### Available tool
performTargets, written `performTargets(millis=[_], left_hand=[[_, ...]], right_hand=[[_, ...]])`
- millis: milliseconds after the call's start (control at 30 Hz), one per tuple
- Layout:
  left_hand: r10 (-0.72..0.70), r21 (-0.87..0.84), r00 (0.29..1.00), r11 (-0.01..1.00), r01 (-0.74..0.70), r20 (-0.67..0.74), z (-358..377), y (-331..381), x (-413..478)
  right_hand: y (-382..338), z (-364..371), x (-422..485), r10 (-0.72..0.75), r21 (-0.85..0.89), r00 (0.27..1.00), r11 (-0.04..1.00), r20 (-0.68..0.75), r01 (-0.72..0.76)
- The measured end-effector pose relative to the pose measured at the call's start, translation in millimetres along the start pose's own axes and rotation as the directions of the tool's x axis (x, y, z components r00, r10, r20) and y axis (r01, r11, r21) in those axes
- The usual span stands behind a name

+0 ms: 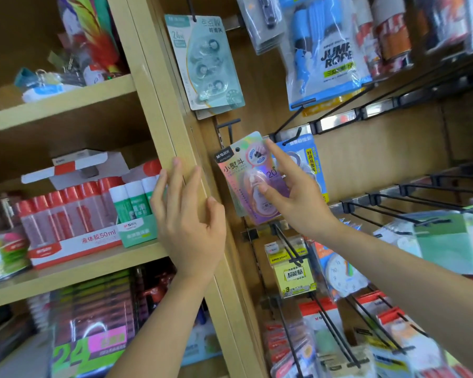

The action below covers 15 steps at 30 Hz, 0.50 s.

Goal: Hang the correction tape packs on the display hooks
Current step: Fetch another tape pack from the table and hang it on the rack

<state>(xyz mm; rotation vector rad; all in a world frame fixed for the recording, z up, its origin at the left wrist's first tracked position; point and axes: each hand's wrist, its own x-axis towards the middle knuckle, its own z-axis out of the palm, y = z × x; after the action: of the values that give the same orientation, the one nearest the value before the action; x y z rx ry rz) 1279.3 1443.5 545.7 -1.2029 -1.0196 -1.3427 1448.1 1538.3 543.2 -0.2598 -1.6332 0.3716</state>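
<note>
The correction tape pack [239, 175] reads "M&G", "小熨斗" and "20" (smaller print is blurred). Its card is iridescent, with a pink-and-lilac dispenser under a clear blister. The right hand [292, 197] pinches it, thumb on the blister, just below a black hook [228, 129] at 12 o'clock. At 9 o'clock the left hand [187, 219] is spread, holding nothing. At 1 o'clock hangs a "JUMP ROPE" pack [331, 58].

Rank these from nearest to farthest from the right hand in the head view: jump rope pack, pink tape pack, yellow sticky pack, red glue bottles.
1. Pink tape pack: held in the right hand.
2. Yellow sticky pack: on a hook below.
3. Jump rope pack: hanging high above.
4. Red glue bottles: far left, on the shelf.
</note>
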Motion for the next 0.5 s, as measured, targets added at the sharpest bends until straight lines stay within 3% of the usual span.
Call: performTargets(millis=[200, 433, 500], left_hand=[[0.013, -0.009, 1.000, 1.000, -0.013, -0.017, 1, 0, -1], [0.010, -0.012, 1.000, 1.000, -0.011, -0.024, 1, 0, -1], [0.015, -0.010, 1.000, 1.000, -0.015, -0.025, 1, -1, -1]], right_hand=[[-8, 10, 4, 0.074, 0.165, 0.997, 0.983, 0.012, -0.075], [13, 17, -4, 0.168, 0.084, 0.984, 0.983, -0.050, -0.164], [12, 17, -6, 0.137, 0.008, 0.988, 0.991, -0.077, -0.137]])
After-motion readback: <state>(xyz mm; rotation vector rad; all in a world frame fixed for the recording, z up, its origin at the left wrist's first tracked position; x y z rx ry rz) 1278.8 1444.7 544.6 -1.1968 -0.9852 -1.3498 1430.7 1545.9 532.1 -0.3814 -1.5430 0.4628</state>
